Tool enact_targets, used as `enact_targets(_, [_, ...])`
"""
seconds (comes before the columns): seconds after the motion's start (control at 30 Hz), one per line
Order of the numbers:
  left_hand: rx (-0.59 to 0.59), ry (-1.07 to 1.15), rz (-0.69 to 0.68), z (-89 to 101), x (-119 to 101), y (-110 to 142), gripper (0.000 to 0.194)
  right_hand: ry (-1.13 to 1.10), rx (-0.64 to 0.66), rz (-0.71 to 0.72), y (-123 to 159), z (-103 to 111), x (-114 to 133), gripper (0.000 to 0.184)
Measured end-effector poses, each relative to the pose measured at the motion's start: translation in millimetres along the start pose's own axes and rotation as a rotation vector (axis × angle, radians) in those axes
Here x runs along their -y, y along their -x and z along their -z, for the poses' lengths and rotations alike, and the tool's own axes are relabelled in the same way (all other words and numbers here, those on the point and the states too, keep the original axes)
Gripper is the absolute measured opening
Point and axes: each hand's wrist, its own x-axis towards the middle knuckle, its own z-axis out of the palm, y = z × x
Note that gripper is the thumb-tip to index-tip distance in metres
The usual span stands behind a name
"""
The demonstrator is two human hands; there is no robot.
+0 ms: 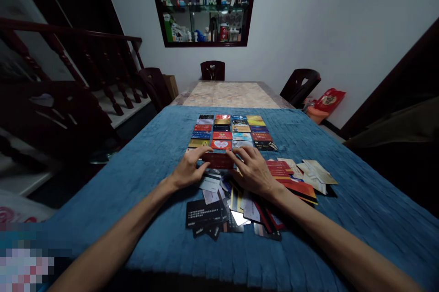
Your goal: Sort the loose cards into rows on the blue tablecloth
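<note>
A dark red card (218, 161) is held level between my two hands, just in front of the laid-out cards. My left hand (190, 167) pinches its left end between thumb and fingers. At its right end, my right hand (252, 168) grips the edge, with the thumb mostly hidden. Beyond the hands, several cards lie in four neat columns, among them a red card with a white heart (221, 145) and a black card (266, 146). Nearer to me, a loose pile of mixed cards (207, 213) spreads under and around my right forearm, partly covered by it.
A blue cloth (137, 177) covers the near part of the table, whose marbled top (233, 94) shows at the far end. Chairs stand around it, one at the far end (212, 71). A wooden railing (68, 34) runs at left, and a red bag (329, 100) sits at right.
</note>
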Motion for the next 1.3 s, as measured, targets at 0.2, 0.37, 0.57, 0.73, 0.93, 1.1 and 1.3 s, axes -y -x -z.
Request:
enact_targets(0.2, [0.051,-0.086,-0.073,-2.9,2,3,0.047,0.035,0.007,0.013,-2,2,-5,0.04])
enact_targets(0.37, [0.081,-0.144,-0.127,-2.7,4,3,0.052,0.039,0.056,0.003,-1,1,-8,0.041])
enact_targets(0.57, [0.103,-0.255,-0.159,-2.3,8,4,0.057,0.025,0.103,-0.023,0,-3,-10,0.042])
enact_targets(0.73, [0.108,-0.297,-0.187,-0.7,9,3,0.059,-0.027,0.171,-0.039,-6,-2,-12,0.046])
enact_targets(0.93, [0.093,-0.281,-0.14,6.9,14,-11,0.057,-0.032,0.25,-0.083,-28,-8,-22,0.049])
enact_targets(1.1, [0.049,-0.289,-0.062,18.3,29,-30,0.056,-0.091,0.248,-0.085,-58,-27,-37,0.049])
enact_targets(1.3, [0.068,-0.325,0.028,30.9,60,-59,0.054,-0.175,0.283,-0.139,-94,-56,-54,0.045])
